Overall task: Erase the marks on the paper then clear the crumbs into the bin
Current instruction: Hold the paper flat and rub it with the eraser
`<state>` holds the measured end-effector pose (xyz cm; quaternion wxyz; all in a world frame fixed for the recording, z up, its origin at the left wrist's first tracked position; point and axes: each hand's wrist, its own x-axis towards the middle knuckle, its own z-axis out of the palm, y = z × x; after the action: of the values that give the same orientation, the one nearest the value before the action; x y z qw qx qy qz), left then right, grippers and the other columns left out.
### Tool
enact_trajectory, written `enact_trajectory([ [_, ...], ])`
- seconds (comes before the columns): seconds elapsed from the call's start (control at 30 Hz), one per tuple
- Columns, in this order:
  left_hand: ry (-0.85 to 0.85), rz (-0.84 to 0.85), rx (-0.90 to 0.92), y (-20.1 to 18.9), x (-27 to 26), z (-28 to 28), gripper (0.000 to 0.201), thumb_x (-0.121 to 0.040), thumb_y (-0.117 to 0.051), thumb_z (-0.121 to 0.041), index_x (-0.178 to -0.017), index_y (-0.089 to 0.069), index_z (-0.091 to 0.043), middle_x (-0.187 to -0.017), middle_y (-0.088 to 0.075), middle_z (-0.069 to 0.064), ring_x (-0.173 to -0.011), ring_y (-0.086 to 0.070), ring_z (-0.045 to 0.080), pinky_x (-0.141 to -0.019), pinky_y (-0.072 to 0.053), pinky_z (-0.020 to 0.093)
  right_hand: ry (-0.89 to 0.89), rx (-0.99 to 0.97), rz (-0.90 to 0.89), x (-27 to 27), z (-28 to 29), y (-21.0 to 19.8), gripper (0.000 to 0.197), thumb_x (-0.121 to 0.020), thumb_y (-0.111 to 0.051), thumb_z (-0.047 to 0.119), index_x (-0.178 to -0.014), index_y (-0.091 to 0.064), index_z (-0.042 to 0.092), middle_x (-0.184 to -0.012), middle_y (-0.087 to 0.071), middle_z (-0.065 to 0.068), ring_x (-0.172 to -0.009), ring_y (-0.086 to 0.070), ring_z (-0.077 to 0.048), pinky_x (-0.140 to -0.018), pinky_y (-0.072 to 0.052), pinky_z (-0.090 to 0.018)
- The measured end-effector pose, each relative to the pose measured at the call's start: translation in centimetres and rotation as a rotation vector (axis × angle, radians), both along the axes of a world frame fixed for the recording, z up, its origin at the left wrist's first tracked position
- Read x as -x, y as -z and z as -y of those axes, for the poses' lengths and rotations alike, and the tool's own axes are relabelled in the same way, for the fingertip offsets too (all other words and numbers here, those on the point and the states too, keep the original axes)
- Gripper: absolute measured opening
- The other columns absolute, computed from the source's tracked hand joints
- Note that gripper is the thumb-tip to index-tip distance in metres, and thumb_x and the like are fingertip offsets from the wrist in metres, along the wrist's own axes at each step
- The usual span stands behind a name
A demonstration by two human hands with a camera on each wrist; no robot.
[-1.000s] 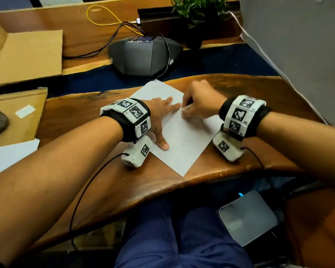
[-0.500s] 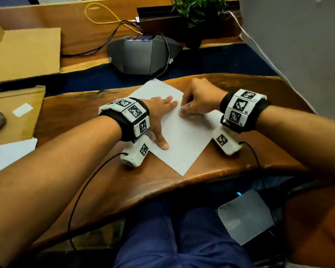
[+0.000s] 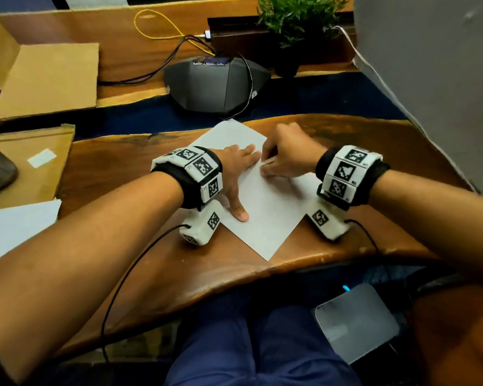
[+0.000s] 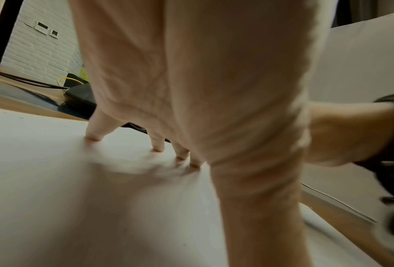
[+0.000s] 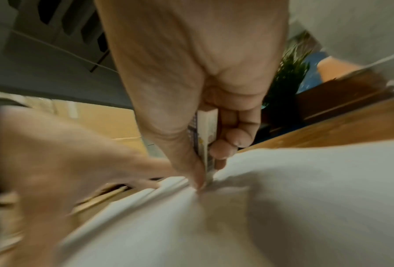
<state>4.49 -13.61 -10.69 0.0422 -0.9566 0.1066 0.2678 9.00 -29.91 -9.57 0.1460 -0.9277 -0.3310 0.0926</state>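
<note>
We see the white paper (image 3: 265, 207) lying skewed on the wooden surface (image 3: 123, 168), one corner pointing to 6 o'clock near the surface's front edge. The left hand (image 3: 236, 174) rests flat on the sheet's 9 o'clock side, fingers spread and straight; in the left wrist view its fingertips (image 4: 93, 138) press down on the paper. Just beside it, at 3 o'clock from those fingers, the right hand (image 3: 286, 157) is curled around a small eraser (image 5: 206, 137), pinched upright between thumb and fingers, its lower end touching the paper. We cannot make out any marks or crumbs on the sheet. Beyond the paper at 12 o'clock sits a dark conference phone (image 3: 215, 84), with a potted plant (image 3: 296, 20) at 1 o'clock. Cardboard (image 3: 45, 76) lies at 10 o'clock.
</note>
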Motion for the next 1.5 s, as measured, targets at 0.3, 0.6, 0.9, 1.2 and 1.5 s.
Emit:
enact_trajectory([
  [0.3,-0.003,-0.022,0.01,-0.8,0.7,0.2,0.147,-0.052,-0.086,-0.063,-0.154,0.014,-0.032,-0.163,0.018,-0.007,-0.151,0.01,0.023,-0.12,-0.007,0.048,0.158,-0.148,-0.032,-2.6,2.2,-0.6,0.007,-0.075,-0.085,0.02,-0.077,-0.081,0.015,-0.073,-0.074,0.003,-0.074,-0.069,-0.009,-0.068,-0.06,-0.026],
  [0.6,-0.099,0.11,0.165,-0.6,0.1,1.0,0.113,-0.057,-0.084,-0.064,-0.15,-0.027,-0.034,-0.157,-0.021,-0.005,-0.141,-0.029,0.024,-0.112,-0.033,0.049,0.116,-0.089,-0.056,-3.0,4.1,-0.5,0.01,-0.08,-0.083,0.023,-0.087,-0.08,0.017,-0.083,-0.074,0.006,-0.079,-0.068,-0.009,-0.067,-0.055,-0.022],
  [0.9,-0.079,0.036,0.032,-0.8,-0.4,1.4,0.125,-0.06,-0.079,-0.069,-0.153,0.001,-0.045,-0.164,0.008,-0.004,-0.151,-0.002,0.024,-0.115,-0.021,0.055,0.122,-0.074,-0.009,-2.7,3.2,0.2,0.009,-0.078,-0.084,0.022,-0.084,-0.081,0.014,-0.08,-0.075,0.001,-0.07,-0.067,-0.011,-0.057,-0.055,-0.024],
  [1.2,-0.043,-0.012,-0.112,-0.7,-1.9,2.3,0.135,-0.049,-0.075,-0.08,-0.147,0.015,-0.054,-0.163,0.016,0.005,-0.15,-0.007,0.035,-0.115,-0.021,0.057,0.142,-0.084,0.01,-2.8,3.7,0.2,0.007,-0.077,-0.083,0.019,-0.076,-0.079,0.014,-0.075,-0.074,0.0,-0.069,-0.068,-0.011,-0.065,-0.061,-0.032],
  [1.5,-0.039,-0.013,-0.122,-0.8,-1.8,2.2,0.134,-0.051,-0.075,-0.079,-0.147,0.014,-0.055,-0.164,0.015,0.005,-0.15,-0.006,0.036,-0.115,-0.021,0.058,0.135,-0.057,-0.058,-2.7,3.9,0.0,0.007,-0.076,-0.085,0.023,-0.075,-0.08,0.018,-0.077,-0.075,0.004,-0.072,-0.068,-0.008,-0.059,-0.055,-0.022],
])
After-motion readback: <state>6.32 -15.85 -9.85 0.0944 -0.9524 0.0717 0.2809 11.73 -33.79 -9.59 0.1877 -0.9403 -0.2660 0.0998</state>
